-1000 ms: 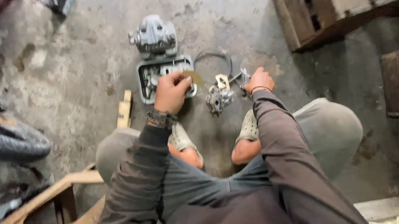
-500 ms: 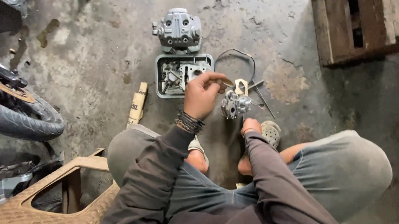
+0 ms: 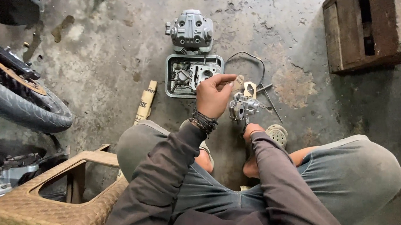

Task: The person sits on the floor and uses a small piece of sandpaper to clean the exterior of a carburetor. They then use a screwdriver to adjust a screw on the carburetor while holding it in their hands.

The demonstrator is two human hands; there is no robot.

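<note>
The left hand point(image 3: 213, 97) hangs just above the carburetor point(image 3: 243, 107), fingers pinched on a small tan piece point(image 3: 238, 83). The right hand point(image 3: 252, 130) grips the carburetor from below, fingers closed on it, holding it off the floor point(image 3: 114, 62). Just beyond the carburetor lies a tray point(image 3: 173, 81) of engine parts, with a cylinder head point(image 3: 191, 30) behind it. A cable point(image 3: 253, 58) loops right of the tray. A tyre point(image 3: 19, 102) is far left.

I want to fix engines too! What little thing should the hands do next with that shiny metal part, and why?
Probably lower the left hand so its pinched small piece meets the metal part. The right hand holds that part from below, and the left fingertips hover just above it, not touching.
</note>
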